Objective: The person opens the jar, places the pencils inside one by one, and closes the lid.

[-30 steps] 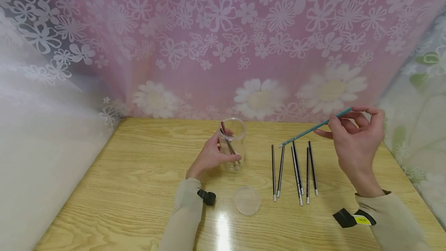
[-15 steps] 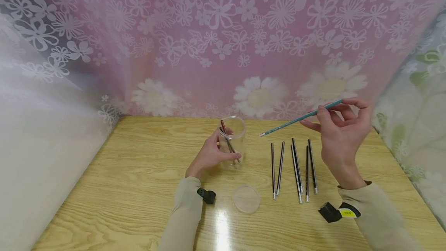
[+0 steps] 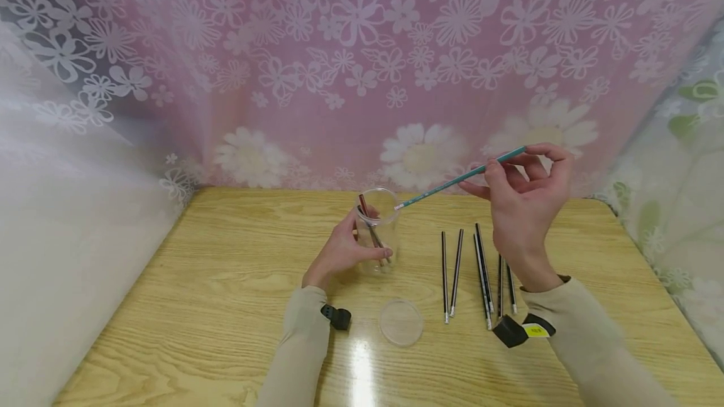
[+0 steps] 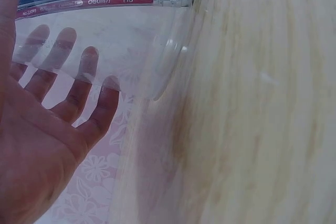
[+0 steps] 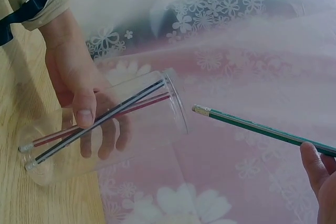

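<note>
My left hand [image 3: 343, 249] grips a clear plastic jar [image 3: 380, 231], thumb in front and fingers behind it. Inside lean a red pencil [image 5: 144, 104] and a dark pencil [image 5: 110, 114], eraser ends down at the bottom. The left wrist view shows "HB" lettering on the red pencil [image 4: 105, 2]. My right hand [image 3: 526, 206] pinches a green pencil [image 3: 447, 185] near its far end, with the white eraser end pointing down-left. That eraser end is right at the jar's open rim in the head view, and just outside the mouth in the right wrist view.
Several black pencils [image 3: 444, 275] lie on the wooden table [image 3: 226, 306] right of the jar, some partly hidden by my right wrist. A clear round lid [image 3: 401, 323] lies in front of the jar. A pink flowered curtain [image 3: 317, 80] hangs behind the table.
My right hand has moved left and slightly up with the green pencil, bringing its eraser end from above the black pencils to the jar's rim. The left hand and jar have stayed in place.
</note>
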The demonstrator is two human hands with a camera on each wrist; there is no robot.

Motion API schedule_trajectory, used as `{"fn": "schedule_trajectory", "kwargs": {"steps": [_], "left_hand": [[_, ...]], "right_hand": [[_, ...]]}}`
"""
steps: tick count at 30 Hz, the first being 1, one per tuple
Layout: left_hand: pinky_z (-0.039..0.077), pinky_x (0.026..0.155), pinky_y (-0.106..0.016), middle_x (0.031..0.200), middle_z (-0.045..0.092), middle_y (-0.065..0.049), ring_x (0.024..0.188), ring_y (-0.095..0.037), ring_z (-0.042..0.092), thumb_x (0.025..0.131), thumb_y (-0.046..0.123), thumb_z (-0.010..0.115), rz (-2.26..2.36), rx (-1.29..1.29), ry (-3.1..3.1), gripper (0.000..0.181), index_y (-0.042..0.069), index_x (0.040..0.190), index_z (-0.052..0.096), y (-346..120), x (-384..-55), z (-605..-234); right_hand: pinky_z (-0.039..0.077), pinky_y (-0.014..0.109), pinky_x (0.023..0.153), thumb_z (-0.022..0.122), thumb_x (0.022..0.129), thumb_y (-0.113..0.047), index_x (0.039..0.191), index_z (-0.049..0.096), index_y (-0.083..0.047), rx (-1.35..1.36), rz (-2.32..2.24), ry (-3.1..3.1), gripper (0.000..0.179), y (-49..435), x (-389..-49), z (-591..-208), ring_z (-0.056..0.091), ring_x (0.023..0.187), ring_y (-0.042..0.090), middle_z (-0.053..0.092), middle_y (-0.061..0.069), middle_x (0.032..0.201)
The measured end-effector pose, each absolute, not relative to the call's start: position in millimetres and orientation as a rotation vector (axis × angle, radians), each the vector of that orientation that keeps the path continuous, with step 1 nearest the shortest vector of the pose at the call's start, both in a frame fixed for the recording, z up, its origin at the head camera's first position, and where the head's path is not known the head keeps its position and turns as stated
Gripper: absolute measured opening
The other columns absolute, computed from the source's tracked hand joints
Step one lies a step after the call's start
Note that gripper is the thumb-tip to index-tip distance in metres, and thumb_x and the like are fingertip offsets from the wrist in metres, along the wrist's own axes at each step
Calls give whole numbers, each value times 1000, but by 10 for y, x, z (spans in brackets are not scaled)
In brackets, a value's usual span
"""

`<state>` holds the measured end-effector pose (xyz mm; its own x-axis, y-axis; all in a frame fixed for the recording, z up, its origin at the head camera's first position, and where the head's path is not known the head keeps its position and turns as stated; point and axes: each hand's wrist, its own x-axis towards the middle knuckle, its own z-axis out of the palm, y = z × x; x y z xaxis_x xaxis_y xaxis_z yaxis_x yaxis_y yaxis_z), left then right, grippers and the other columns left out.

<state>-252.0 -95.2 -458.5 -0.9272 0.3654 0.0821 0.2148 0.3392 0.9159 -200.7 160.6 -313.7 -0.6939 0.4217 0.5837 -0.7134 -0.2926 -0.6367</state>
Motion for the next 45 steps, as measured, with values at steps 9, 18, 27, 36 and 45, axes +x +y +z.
{"fn": "schedule_trajectory", "kwargs": {"steps": [9,18,27,36,45], "left_hand": [[44,106,-57,144,53,9,132,-28,51,77,35,92,1633,518,2453,75,34,139,51,-949,-2507,-4568],[45,105,-58,145,52,10,134,-28,51,77,35,91,1646,520,2443,77,31,142,50,-950,-2522,-4576],[44,108,-59,149,53,10,137,-28,50,77,41,91,1626,497,2452,87,29,150,46,-945,-2530,-4570],[45,107,-58,143,55,6,136,-28,52,75,42,92,1623,470,2456,80,31,142,50,-945,-2534,-4558],[46,106,-57,145,53,5,134,-28,52,75,43,91,1594,482,2486,82,33,144,48,-949,-2538,-4562]], "right_hand": [[62,41,62,64,89,14,113,47,-8,408,2029,-1309,37,1437,-2102,-3106,71,74,25,57,11,88],[62,39,61,63,90,12,112,47,-12,451,1908,-1455,36,1254,-2307,-3231,68,77,23,59,9,92],[62,41,63,62,90,12,111,46,-13,432,1878,-1605,36,1132,-2421,-3328,67,80,23,58,6,94],[62,42,64,64,90,12,121,47,-4,500,1765,-1774,39,1043,-2514,-3394,69,77,15,59,1,98],[60,25,68,70,92,4,121,54,1,563,1593,-1959,34,1016,-2562,-3424,72,72,13,66,16,94]]}}
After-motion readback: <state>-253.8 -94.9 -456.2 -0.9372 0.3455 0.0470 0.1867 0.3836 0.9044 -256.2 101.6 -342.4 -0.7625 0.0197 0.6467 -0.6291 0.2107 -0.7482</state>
